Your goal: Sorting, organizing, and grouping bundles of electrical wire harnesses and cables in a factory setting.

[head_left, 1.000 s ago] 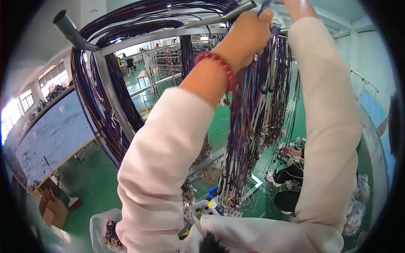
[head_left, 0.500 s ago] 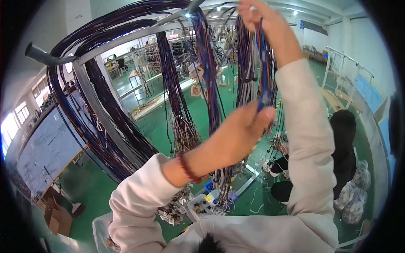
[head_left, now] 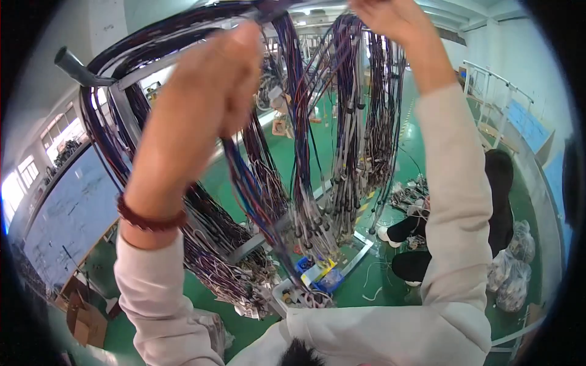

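Observation:
My left hand (head_left: pixel 204 100) is raised at the left of centre, with a red braided band at its wrist. Its fingers are curled round a loose bundle of thin wires (head_left: pixel 247 189), blue, red and dark, which hangs below the fist and slants toward the floor. High at the top edge is my right hand (head_left: pixel 394 18), near the top of the hanging cables (head_left: pixel 351 67); its fingertips are blurred and partly cut off. Dark cable bundles (head_left: pixel 297 104) drape over a grey metal rack (head_left: pixel 116 110), their lower ends spread into connectors and pale tips.
A grey pipe end (head_left: pixel 70 64) juts out at the upper left. Below the cables stand a blue bin (head_left: pixel 329 280) and a white tray (head_left: pixel 287 296) of small parts. Plastic bags (head_left: pixel 513 283) lie at right, a cardboard box (head_left: pixel 85 320) at lower left. Black shoes (head_left: pixel 409 265) show at right.
My left hand has swung left and up, away from my right hand, with wires trailing under it. My right hand stays high, shifted slightly upward and right.

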### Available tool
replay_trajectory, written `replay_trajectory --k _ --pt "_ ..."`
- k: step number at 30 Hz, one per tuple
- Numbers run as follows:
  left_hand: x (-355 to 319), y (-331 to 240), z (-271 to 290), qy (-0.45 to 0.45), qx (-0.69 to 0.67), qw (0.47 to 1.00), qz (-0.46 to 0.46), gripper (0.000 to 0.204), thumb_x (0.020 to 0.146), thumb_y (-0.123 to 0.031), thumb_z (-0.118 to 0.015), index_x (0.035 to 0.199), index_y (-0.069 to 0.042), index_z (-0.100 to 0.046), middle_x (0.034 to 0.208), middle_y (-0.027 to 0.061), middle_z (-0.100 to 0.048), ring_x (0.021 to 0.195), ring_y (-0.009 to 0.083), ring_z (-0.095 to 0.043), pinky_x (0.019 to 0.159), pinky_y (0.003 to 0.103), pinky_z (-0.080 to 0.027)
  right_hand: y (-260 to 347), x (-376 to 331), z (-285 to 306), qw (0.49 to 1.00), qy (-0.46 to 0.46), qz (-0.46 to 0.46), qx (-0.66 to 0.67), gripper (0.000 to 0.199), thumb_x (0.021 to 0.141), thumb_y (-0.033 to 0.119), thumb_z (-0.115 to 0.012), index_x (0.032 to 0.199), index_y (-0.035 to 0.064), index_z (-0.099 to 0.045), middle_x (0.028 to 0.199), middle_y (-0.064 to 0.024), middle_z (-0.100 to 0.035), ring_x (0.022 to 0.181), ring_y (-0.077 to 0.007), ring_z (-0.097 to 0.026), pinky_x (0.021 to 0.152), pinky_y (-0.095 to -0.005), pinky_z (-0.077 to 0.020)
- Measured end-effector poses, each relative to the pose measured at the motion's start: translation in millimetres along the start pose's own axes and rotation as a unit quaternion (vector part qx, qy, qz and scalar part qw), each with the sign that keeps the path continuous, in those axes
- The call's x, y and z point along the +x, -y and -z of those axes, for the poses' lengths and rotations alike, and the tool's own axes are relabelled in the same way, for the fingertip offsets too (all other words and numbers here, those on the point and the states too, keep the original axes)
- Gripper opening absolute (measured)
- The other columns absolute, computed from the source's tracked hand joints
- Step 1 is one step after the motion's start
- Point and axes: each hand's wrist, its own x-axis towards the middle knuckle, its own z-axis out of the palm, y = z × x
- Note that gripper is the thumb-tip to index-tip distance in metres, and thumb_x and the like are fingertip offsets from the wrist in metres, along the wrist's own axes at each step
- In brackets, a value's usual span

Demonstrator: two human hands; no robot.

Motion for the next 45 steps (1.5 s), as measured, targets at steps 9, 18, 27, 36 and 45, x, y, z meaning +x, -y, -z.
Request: replay_trajectory --k 9,18,27,36,45 --pt "-5 28 40 -0.03 -0.087 0.992 0.084 0.032 0.094 -0.036 -0.042 0.07 -0.014 -0.044 0.054 -0.005 -0.035 0.042 0.0066 -0.031 0.039 0.023 -0.024 -58 95 -17 0.952 0.008 -0.057 -0.301 0.026 0.087 0.034 -0.056 0.091 0.0093 -0.065 0.072 -0.0002 -0.058 0.061 -0.0104 -0.048 0.055 -0.0276 -0.0422" --pt "-55 78 13 -0.011 -0.321 0.915 0.245 0.032 0.096 -0.039 -0.038 0.075 -0.015 -0.037 0.056 -0.0069 -0.029 0.044 0.0045 -0.023 0.039 0.021 -0.019 -59 43 6 0.952 -0.047 0.084 -0.289 0.032 0.082 0.028 -0.062 0.089 -0.0029 -0.062 0.085 -0.0152 -0.066 0.074 -0.0202 -0.063 0.071 -0.0298 -0.0537" --pt "-72 87 -4 0.013 -0.328 0.92 0.214 0.034 0.095 -0.041 -0.039 0.076 -0.013 -0.038 0.058 -0.0056 -0.031 0.045 0.0043 -0.025 0.039 0.02 -0.02 -148 -124 -14 0.952 0.06 0.04 -0.298 0.025 0.088 0.026 -0.056 0.081 0.0032 -0.06 0.075 -0.0071 -0.062 0.062 -0.013 -0.058 0.061 -0.0261 -0.0495" --pt "-82 84 -14 -0.022 -0.263 0.942 0.206 0.032 0.096 -0.038 -0.037 0.079 -0.012 -0.039 0.056 -0.0063 -0.028 0.044 0.0045 -0.021 0.039 0.021 -0.019 -134 -122 -40 0.9 0.054 0.134 -0.411 0.04 0.091 0.03 -0.048 0.114 -0.0026 -0.055 0.098 -0.0123 -0.064 0.092 -0.0169 -0.06 0.088 -0.0307 -0.0458" --pt "-77 105 -8 -0.056 -0.22 0.951 0.208 0.035 0.096 -0.034 -0.039 0.067 -0.014 -0.037 0.056 -0.0076 -0.031 0.045 0.0063 -0.025 0.041 0.023 -0.02 -298 -206 -58 0.937 0.306 -0.152 0.078 0.067 0.086 0.052 -0.051 0.13 0.004 -0.037 0.107 -0.0095 -0.059 0.092 -0.015 -0.058 0.079 -0.027 -0.045"
